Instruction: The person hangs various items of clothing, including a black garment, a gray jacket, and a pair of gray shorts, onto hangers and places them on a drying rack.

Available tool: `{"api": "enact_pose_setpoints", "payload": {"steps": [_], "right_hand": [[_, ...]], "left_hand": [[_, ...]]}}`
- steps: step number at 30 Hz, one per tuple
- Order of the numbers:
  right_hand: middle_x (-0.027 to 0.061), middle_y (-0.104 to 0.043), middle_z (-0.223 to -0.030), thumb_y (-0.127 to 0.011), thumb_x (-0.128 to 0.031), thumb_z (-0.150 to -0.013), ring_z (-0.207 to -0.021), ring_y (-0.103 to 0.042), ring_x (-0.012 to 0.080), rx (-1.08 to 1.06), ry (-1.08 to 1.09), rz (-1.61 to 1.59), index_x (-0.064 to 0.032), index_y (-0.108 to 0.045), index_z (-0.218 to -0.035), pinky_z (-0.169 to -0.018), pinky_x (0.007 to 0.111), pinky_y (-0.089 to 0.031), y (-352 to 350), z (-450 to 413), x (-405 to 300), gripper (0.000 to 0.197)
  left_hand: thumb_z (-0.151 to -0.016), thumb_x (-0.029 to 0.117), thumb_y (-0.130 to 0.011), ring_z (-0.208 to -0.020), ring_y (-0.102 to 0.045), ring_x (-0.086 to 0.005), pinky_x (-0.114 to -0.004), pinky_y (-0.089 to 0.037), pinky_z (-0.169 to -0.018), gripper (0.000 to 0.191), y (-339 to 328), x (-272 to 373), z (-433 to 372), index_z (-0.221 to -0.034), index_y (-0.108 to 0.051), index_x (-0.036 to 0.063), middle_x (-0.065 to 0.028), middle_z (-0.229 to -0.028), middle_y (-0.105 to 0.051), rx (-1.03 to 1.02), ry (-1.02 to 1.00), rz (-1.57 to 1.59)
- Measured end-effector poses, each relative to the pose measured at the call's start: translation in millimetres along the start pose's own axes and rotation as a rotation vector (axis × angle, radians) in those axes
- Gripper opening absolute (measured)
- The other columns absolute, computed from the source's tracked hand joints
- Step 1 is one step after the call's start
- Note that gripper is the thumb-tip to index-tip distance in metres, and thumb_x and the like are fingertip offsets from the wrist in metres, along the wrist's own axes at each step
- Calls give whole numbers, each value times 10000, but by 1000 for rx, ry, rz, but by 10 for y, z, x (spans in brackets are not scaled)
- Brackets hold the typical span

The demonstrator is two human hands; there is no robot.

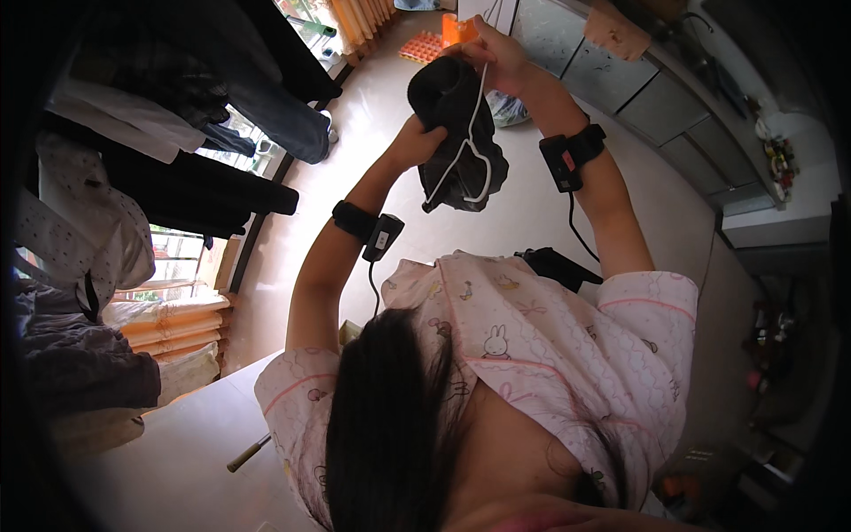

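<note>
A bunched black garment [459,166] is held up in front of me at the top middle. My left hand [420,141] grips its left edge, with the thumb over the cloth. A white clothes hanger [473,143] lies against the garment's near side, its curved end low on the cloth. My right hand [495,56] is closed at the top, around the upper part of the hanger and the edge of the garment. How much of the hanger is inside the cloth cannot be told.
Dark trousers [279,120] and other clothes hang at the left, before windows with orange curtains [173,326]. An orange egg tray [420,48] and a plastic bag [508,110] are on the floor beyond my hands. Grey cabinets [638,100] with a counter run along the right.
</note>
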State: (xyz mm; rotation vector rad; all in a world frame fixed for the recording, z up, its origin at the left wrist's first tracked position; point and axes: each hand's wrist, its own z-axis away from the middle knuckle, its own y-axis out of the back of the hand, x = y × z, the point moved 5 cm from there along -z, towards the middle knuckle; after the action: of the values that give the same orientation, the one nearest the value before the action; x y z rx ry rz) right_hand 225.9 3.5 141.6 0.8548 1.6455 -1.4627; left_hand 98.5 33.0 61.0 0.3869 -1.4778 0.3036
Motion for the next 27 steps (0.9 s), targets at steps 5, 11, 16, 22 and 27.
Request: {"api": "enact_pose_setpoints", "payload": {"steps": [5,11,16,22,27], "right_hand": [[43,-426,-553,-312,-448,-861,-544,-443,162,667,-97,116,-121,-310,-471,-580,299,-432,657,199,35,509],[-10,-284,-506,-350,-484,-836,-386,-248,86,657,-200,-233,-104,-327,-685,-342,201,-208,899,266,366,409],[-19,-294,-513,-350,-455,-843,-372,-233,79,802,-341,-153,-117,-333,-744,-339,195,-167,712,94,825,353],[-19,-300,-515,-430,-361,-836,-368,-259,101,636,-412,-115,-118,-377,-700,-346,225,-196,586,-150,1435,283],[43,-535,-752,-429,-286,-835,-601,-530,160,-223,-263,1410,-43,-505,-903,-485,275,-435,838,-273,1448,263]], "left_hand": [[-723,51,-415,-852,-538,-198,-294,-421,-795,377,336,91,-98,-1090,-427,-34,-116,-961,-533,191,66,37],[-700,64,-433,-789,-564,-222,-305,-459,-729,359,585,324,-214,-1042,-444,-43,-138,-921,-545,179,213,160],[-710,89,-457,-680,-569,-189,-286,-480,-610,203,625,655,-309,-857,-528,-31,-120,-820,-564,63,-50,-246],[-710,74,-482,-679,-577,-181,-271,-485,-631,228,799,1017,-218,-894,-519,-55,-105,-782,-571,60,72,61],[-721,83,-493,-661,-572,-168,-255,-479,-619,201,1004,1108,-69,-867,-522,-53,-98,-771,-568,161,47,140]]}}
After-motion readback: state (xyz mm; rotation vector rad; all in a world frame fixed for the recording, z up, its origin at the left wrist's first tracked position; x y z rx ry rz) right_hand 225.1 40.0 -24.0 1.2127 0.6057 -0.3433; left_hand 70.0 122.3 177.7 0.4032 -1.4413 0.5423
